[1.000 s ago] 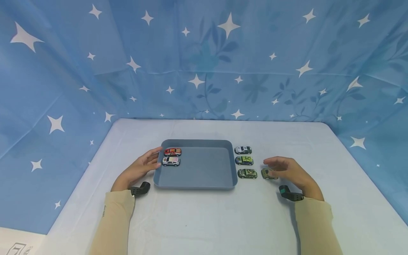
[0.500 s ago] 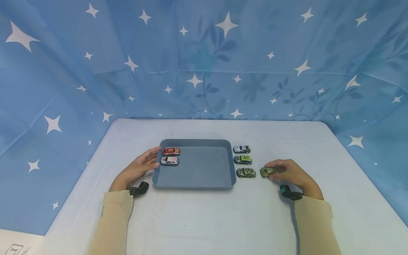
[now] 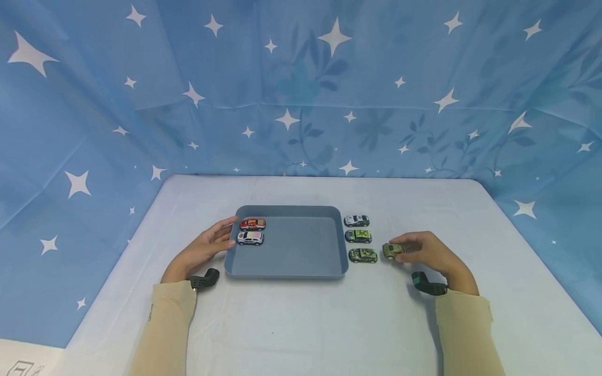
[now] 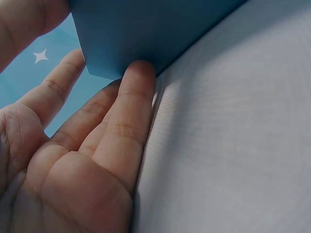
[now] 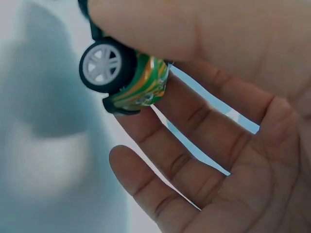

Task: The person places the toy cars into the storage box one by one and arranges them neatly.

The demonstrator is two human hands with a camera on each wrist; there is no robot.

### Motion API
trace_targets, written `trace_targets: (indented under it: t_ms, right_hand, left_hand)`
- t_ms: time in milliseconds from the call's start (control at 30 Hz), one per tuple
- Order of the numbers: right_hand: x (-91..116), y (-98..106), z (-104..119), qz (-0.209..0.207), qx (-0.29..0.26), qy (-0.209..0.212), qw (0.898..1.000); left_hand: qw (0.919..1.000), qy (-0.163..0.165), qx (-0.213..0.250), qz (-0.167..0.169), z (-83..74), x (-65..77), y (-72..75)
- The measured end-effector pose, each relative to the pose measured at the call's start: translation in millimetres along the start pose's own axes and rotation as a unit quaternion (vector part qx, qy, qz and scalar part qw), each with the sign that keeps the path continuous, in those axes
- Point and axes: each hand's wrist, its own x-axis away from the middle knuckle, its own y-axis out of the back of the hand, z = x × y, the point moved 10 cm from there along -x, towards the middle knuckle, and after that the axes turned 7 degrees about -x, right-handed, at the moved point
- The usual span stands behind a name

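My right hand (image 3: 430, 253) pinches a green camouflage toy car (image 3: 393, 250) between thumb and fingertips, right of the tray. In the right wrist view, the car's grey-spoked wheel (image 5: 102, 64) and green-orange striped end show past the thumb; the other fingers are spread apart. My left hand (image 3: 202, 251) rests with relaxed fingers against the left side of a blue-grey tray (image 3: 287, 274). Its fingertips (image 4: 138, 77) touch the tray's outer wall in the left wrist view. Inside the tray, at its left side, stand a red toy car (image 3: 253, 224) and a white toy car (image 3: 250, 238).
Beside the tray's right edge, a silver-white toy car (image 3: 356, 221), a blue and yellow-green toy car (image 3: 358, 236) and a dark camouflage toy car (image 3: 362, 255) form a column. A white cloth (image 3: 301, 318) covers the table, and a blue starred curtain (image 3: 301, 141) hangs behind.
My right hand has closed its thumb and fingers on the camouflage car at the right and raised it slightly, moving a little left. The left hand stays at the tray.
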Motion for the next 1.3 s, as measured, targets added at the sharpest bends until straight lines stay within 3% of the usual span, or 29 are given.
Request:
trace_targets:
  t_ms: [367,700,1300]
  right_hand:
    - [0,-1,28,-0.020,0.054,0.042,0.997]
    - [-1,-10,50,-0.014,0.071,0.082,0.994]
    - [-9,-29,70,0.006,0.060,0.113,0.992]
  left_hand:
    - [1.0000,-0.004,0.000,-0.001,-1.1,0.5,0.8]
    - [0.9999,0.005,-0.001,-0.010,-1.2,0.2,0.9]
    - [0.9998,0.014,-0.002,-0.013,1.7,-0.4,1.2]
